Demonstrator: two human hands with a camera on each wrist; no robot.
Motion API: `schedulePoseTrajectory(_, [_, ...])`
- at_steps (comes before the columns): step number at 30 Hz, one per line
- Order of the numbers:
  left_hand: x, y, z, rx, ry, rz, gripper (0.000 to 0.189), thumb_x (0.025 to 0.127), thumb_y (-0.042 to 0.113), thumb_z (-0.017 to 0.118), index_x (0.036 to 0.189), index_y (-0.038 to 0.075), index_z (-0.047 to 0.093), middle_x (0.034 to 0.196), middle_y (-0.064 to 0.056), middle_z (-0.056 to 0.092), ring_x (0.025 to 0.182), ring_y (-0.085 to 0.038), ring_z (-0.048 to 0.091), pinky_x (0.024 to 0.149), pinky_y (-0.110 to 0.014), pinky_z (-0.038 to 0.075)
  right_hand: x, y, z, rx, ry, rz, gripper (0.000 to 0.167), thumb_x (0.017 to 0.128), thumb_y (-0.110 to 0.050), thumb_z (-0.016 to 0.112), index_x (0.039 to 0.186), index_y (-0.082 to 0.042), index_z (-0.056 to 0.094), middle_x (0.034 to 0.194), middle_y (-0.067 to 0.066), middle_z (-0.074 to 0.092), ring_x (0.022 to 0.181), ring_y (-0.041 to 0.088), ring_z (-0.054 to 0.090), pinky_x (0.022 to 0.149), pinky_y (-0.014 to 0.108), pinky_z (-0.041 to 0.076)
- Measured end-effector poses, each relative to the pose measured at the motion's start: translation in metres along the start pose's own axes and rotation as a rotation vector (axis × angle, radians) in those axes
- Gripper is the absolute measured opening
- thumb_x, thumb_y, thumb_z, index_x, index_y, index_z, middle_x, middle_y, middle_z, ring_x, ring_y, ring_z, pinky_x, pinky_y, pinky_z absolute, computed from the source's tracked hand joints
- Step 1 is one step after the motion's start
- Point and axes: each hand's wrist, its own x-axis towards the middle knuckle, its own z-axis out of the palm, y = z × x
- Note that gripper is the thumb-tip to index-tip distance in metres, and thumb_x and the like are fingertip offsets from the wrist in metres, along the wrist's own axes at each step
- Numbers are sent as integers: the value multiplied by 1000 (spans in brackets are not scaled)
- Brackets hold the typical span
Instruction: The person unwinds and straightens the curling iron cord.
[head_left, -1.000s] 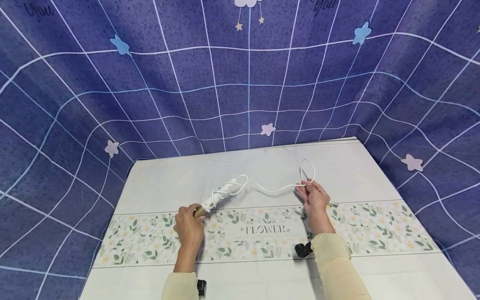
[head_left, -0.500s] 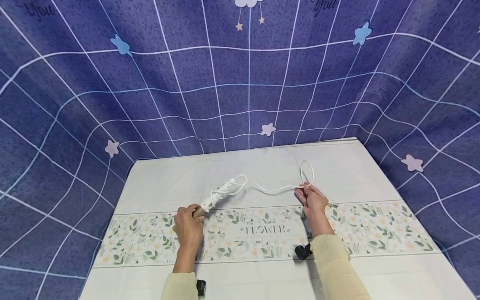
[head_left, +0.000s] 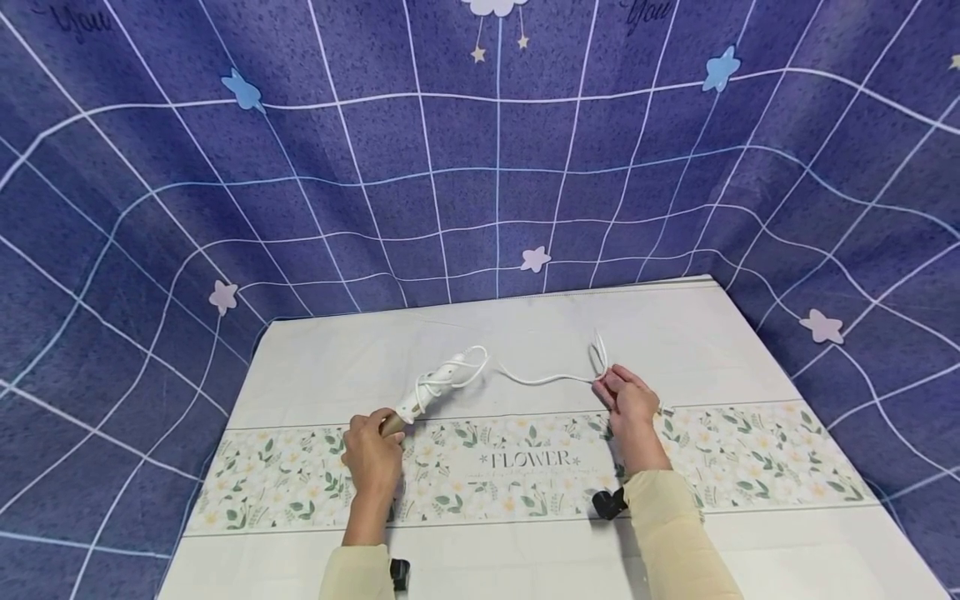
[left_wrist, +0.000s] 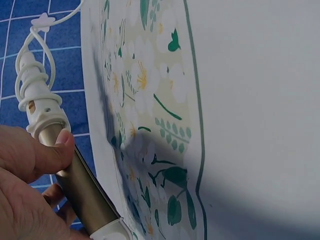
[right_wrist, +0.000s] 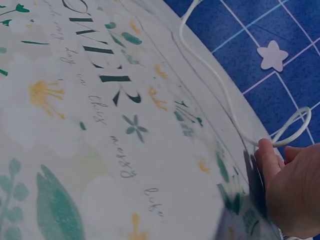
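Note:
My left hand (head_left: 372,457) grips the bronze barrel of a curling iron (left_wrist: 84,192), its thumb lying along the barrel in the left wrist view. The white handle (head_left: 438,385) points up and away to the right, with turns of white cord wound round it. From there the cord (head_left: 543,381) crosses to my right hand (head_left: 633,410), which pinches it at the fingertips. A small loop of cord stands above those fingers, plain in the right wrist view. The plug (head_left: 665,409) shows at the outer side of the right hand.
A white tablecloth (head_left: 525,550) with a floral band and the word FLOWER covers the table. Behind and at both sides hangs a blue curtain (head_left: 465,200) with a grid and stars. Each wrist carries a black camera mount (head_left: 609,503).
The cord loop above my right hand has narrowed and dropped lower. My left hand and the curling iron have shifted slightly left.

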Motion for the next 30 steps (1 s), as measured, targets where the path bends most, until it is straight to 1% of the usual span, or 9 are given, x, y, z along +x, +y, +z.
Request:
schedulePoseTrajectory(2, [0,0,0,-2,1,2,34,80,1,72,114,5,67,98,-16,54,98,-35,48,87,-58,31,-1,-4,1,15,19,-14,43,92,11,52,135,7,49,130,24,54,114,30,60,89,35,51])
schedulePoseTrajectory(5, [0,1,0,-7,-4,9,34,80,1,72,114,5,67,99,-16,54,99,-35,48,86,-57,31,-4,-11,3,52,42,-37,43,93,10,51,136,8,48,129,24,53,111,29,62,90,35,50])
schedulePoseTrajectory(8, [0,0,0,-3,-9,12,34,81,2,71,114,5,66,99,-16,54,100,-35,48,85,-55,32,-7,-19,5,119,56,-64,41,94,7,51,135,6,48,118,19,60,103,27,65,91,36,50])
schedulePoseTrajectory(11, [0,1,0,2,-13,15,34,81,2,71,115,5,66,99,-16,54,100,-35,48,85,-55,32,-10,-26,7,181,62,-108,37,95,4,53,132,6,52,105,13,64,99,28,67,91,37,50])
schedulePoseTrajectory(15, [-1,2,0,6,-11,17,34,81,2,71,114,6,66,99,-16,54,100,-35,49,84,-54,32,-14,-33,12,226,63,-135,34,93,1,58,127,4,56,101,13,66,99,31,67,88,37,52])
schedulePoseTrajectory(18, [-1,3,1,8,-13,18,34,80,3,72,114,6,67,98,-15,54,99,-35,49,84,-54,33,-17,-37,17,249,55,-137,32,93,-1,60,124,3,58,101,14,67,99,32,67,87,37,52])
schedulePoseTrajectory(23, [0,3,-1,17,-7,18,35,79,2,73,113,6,67,99,-16,55,100,-36,49,84,-55,33,-24,-39,25,255,38,-166,24,92,-1,61,116,4,61,99,15,68,101,35,66,86,39,52])
schedulePoseTrajectory(26, [0,3,-1,20,1,17,35,79,2,73,112,7,68,99,-16,55,100,-37,49,84,-56,32,-27,-38,29,260,24,-181,20,91,-1,62,111,4,62,97,16,69,98,35,68,85,40,53])
schedulePoseTrajectory(30, [-1,3,0,13,-5,11,35,79,2,73,113,7,67,98,-16,55,99,-37,49,85,-57,33,-31,-37,32,245,-1,-198,16,92,-2,61,107,3,63,95,15,69,96,34,68,85,41,52])
